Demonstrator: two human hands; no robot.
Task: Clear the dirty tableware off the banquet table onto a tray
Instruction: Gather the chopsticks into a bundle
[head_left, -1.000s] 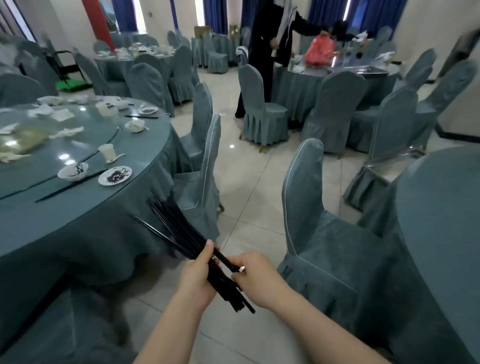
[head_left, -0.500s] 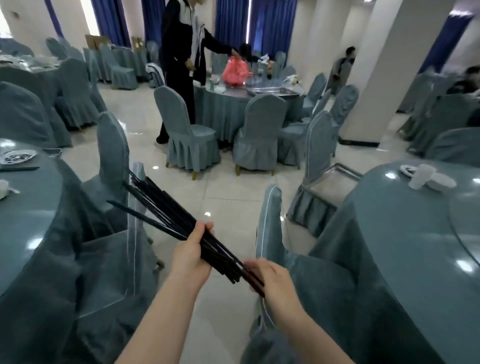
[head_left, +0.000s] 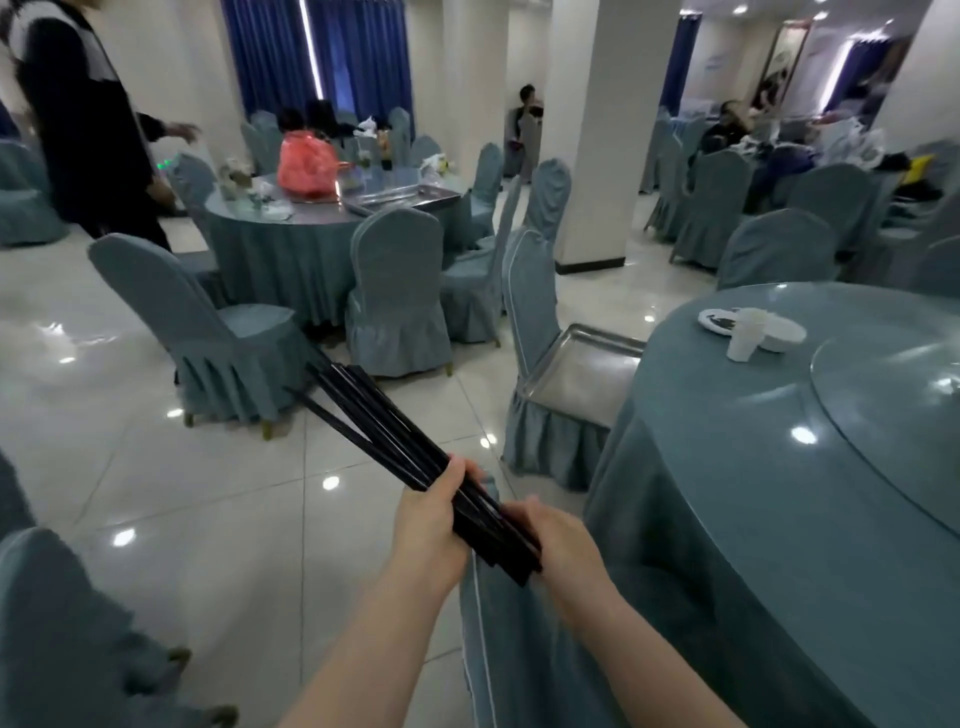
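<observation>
Bundle of black chopsticks held in both hands above the tiled floor, well short of the tray and not on any desk. Left hand wrapped round the middle of the bundle, fingers curled over the top of the sticks. Right hand at the lower, nearer ends, cupped against them with the thumb side touching; fingers mostly hidden behind the bundle, so only contact is certain, a full grip not clear. Sticks fanned slightly at the far ends, pointing up and to the left toward a covered chair. To the right, a round desk under a grey-blue cloth, with a glass turntable on top. Near its far edge, a small white plate with dark scraps, a white cup and a white bowl close together. Just left of that desk, a metal tray resting flat on the seat of a covered chair. Farther back, another round desk carrying a red plastic bag and a second metal tray. At far left, a person in dark clothing standing beside it. Seated people at the back right, blurred.
</observation>
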